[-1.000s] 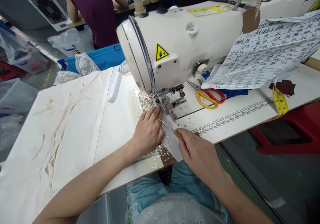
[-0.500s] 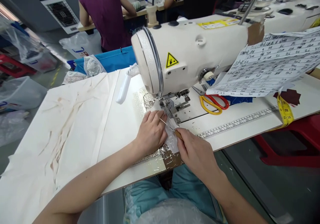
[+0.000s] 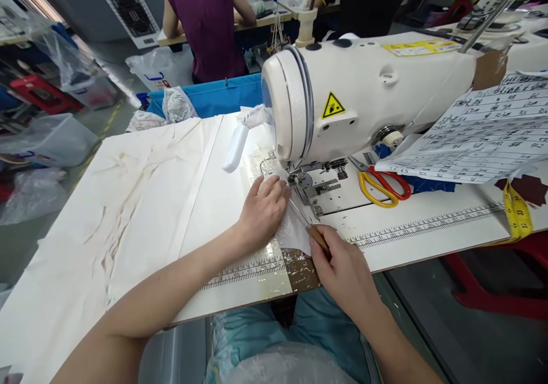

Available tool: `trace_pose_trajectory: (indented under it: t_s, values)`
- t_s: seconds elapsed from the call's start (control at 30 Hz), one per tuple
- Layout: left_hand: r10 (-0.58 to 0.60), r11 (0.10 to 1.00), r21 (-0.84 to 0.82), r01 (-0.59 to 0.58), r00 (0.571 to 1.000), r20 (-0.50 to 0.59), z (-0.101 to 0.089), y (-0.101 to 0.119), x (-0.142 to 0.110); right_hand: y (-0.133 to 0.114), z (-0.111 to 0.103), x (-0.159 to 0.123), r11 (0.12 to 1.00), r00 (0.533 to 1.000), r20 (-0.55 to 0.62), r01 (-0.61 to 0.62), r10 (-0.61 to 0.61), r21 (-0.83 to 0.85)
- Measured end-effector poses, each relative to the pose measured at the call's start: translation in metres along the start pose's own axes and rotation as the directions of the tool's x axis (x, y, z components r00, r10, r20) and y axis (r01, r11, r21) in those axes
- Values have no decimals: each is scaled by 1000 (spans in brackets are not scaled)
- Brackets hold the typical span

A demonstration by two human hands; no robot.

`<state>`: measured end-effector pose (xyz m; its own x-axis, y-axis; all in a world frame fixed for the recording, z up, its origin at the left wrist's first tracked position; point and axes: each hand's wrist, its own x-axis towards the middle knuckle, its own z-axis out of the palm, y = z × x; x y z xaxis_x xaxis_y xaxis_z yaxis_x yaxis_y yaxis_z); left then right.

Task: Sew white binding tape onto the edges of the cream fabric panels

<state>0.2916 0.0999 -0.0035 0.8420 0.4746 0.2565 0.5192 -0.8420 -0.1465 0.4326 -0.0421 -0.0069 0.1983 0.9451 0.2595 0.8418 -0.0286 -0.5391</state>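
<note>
My left hand (image 3: 266,208) lies palm down on a piece of thin white fabric (image 3: 292,229), just left of the presser foot (image 3: 305,185) of a white sewing machine (image 3: 342,98). Its fingers point at the needle area, slightly bent and a little apart; the thumb is mostly hidden. In my right hand (image 3: 342,267) is an awl (image 3: 319,238), held by its wooden handle. The awl's thin metal shaft slants up and left over the fabric, its tip close to my left fingertips. Under the machine head, part of the fabric is hidden.
Scissors (image 3: 379,187) with yellow and red handles lie right of the foot. Handwritten sheets (image 3: 475,130) hang over the right side, by a yellow tape measure (image 3: 518,213). White cloth (image 3: 141,195) covers the table's left. A person (image 3: 205,24) sits beyond.
The view has shifted, so the machine sits further right. The awl's tip has moved off the back of my left fingers to beside them, and the fabric shows more widely.
</note>
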Motion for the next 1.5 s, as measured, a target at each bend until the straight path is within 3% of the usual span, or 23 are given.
trace_pose_trajectory:
  t_s: [0.27, 0.47, 0.77, 1.1, 1.3, 1.5]
  values:
    - [65, 989, -130, -69, 997, -38, -4, 18, -5, -2, -7, -9, 1000, 999, -31, 15, -15, 23]
    - [88, 990, -116, -87, 996, 7, -5, 18, -6, 17, -23, -19, 982, 986, -37, -158, 162, 99]
    - [72, 990, -124, -68, 997, 28, -7, 25, -9, 31, -29, -19, 950, 965, -17, -255, 262, 183]
    - [72, 988, -137, -67, 997, 30, -3, 27, -12, 30, -27, -18, 954, 958, -72, -267, 278, 138]
    - [72, 985, -157, -66, 997, 35, -5, 28, -12, 30, -29, -19, 955, 960, -40, -273, 279, 117]
    - [73, 984, -165, -66, 997, 39, -4, 28, -12, 27, -27, -22, 946, 951, -90, -278, 295, 165]
